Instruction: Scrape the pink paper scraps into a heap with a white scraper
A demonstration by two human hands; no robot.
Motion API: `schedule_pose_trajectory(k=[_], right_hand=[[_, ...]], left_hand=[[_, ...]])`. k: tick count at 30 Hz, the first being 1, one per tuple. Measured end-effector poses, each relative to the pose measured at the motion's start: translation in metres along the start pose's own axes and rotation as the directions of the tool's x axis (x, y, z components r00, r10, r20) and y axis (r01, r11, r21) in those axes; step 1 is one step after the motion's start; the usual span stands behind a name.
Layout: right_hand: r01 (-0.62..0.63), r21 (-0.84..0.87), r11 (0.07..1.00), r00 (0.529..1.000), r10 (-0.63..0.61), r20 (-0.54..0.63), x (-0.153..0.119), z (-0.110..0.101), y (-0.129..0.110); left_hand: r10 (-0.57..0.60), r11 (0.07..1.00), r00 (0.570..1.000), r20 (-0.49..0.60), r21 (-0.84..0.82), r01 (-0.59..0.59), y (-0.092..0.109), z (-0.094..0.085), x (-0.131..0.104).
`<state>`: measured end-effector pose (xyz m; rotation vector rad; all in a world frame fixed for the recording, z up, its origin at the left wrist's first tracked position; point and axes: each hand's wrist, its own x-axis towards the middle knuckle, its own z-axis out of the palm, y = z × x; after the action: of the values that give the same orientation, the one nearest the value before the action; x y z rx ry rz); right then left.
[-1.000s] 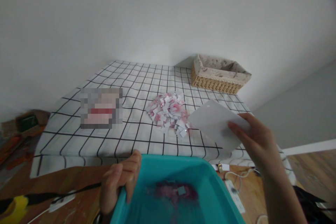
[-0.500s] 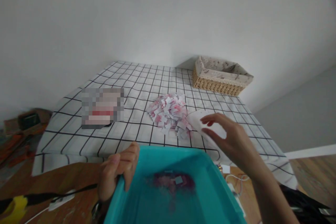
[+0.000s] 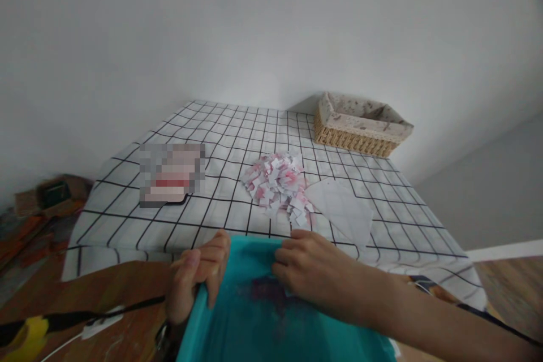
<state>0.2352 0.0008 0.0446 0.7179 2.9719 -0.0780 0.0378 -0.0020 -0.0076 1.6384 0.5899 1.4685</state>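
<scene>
A teal plastic bin [image 3: 246, 246] stands against the near edge of the table, with a dark pinkish patch [image 3: 265, 289] on its inside. My left hand [image 3: 203, 268] is closed over the bin's left rim. Over the far part of the bin, my right hand [image 3: 311, 266] has its fingers curled down and inward; its fingertips are hidden, so whatever it may hold does not show. Beyond the bin lies a heap of small white and pink-stained paper pieces [image 3: 278, 178] on the table. A flat white sheet [image 3: 343, 209] lies just right of the heap.
A checked cloth [image 3: 250, 124] covers the table. At the back right stands a lined wicker basket [image 3: 360, 127]. A blurred-out phone-like object [image 3: 173, 175] lies on the left. Below left, a dark strap [image 3: 106, 314] and a cable cross above the wooden floor.
My right hand has come from above the white sheet down and left, over the bin, and its fingers have curled in. My left hand keeps its grip on the rim.
</scene>
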Motion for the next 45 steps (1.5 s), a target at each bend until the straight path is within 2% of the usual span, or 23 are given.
schedule_pose_trajectory(k=[2,7,10,13,16,18,21,24,28,33,37,39,41,43,45], right_hand=[[-0.011,-0.006,1.000,0.998,0.011,0.061,0.001,0.002,-0.005],[0.017,-0.002,1.000,0.976,-0.016,0.219,0.015,0.011,-0.018],[0.015,-0.035,0.999,0.966,-0.005,0.258,0.022,0.021,-0.023],[0.008,-0.055,0.998,0.972,0.005,0.235,0.021,0.020,-0.022],[-0.006,-0.030,1.000,0.981,0.012,0.195,0.013,0.007,-0.014],[-0.030,-0.021,0.999,0.992,0.033,0.126,0.007,-0.003,-0.004],[-0.156,0.003,0.988,0.984,0.156,0.088,-0.002,-0.011,0.012],[-0.262,0.147,0.954,0.964,0.251,0.091,-0.006,-0.012,0.021],[-0.307,0.376,0.874,0.952,0.285,0.113,-0.009,-0.009,0.022],[-0.372,0.501,0.781,0.917,0.392,0.071,-0.009,-0.008,0.022],[-0.348,0.547,0.761,0.905,0.425,-0.014,-0.012,-0.016,0.022],[-0.320,0.531,0.785,0.919,0.394,-0.029,-0.014,-0.021,0.019],[-0.285,0.448,0.847,0.949,0.314,0.010,-0.016,-0.022,0.013],[-0.239,0.281,0.930,0.970,0.217,0.108,-0.015,-0.018,0.005],[-0.160,0.107,0.981,0.969,0.136,0.207,-0.010,-0.006,-0.004]], left_hand=[[0.014,1.000,0.999,-0.033,-0.018,-0.015,0.001,0.002,-0.001],[-0.002,1.000,1.000,-0.011,-0.010,0.002,0.000,0.002,-0.002],[0.015,1.000,1.000,-0.023,-0.020,-0.015,-0.002,0.002,-0.002],[0.021,0.999,0.999,-0.033,-0.029,-0.022,-0.003,0.002,-0.002],[0.005,0.999,0.999,-0.036,-0.036,-0.006,-0.002,0.001,-0.004],[0.003,0.999,1.000,-0.019,-0.035,-0.003,-0.002,0.001,-0.004],[0.006,1.000,1.000,-0.020,-0.030,-0.006,-0.002,0.000,-0.003],[-0.006,1.000,1.000,-0.028,-0.022,0.005,-0.001,0.001,-0.002],[0.005,1.000,1.000,-0.028,-0.005,-0.006,-0.001,0.002,-0.002],[-0.001,1.000,1.000,-0.031,-0.015,0.001,-0.002,0.001,-0.004],[-0.007,1.000,1.000,-0.021,-0.021,0.006,-0.003,0.001,-0.004],[0.010,1.000,1.000,-0.017,-0.024,-0.010,-0.003,0.001,-0.003],[0.016,1.000,0.999,-0.028,-0.023,-0.016,-0.003,0.002,-0.003],[0.013,1.000,0.999,-0.047,-0.021,-0.014,-0.002,0.003,-0.003],[0.009,1.000,0.999,-0.040,-0.007,-0.009,-0.002,0.003,-0.002]])
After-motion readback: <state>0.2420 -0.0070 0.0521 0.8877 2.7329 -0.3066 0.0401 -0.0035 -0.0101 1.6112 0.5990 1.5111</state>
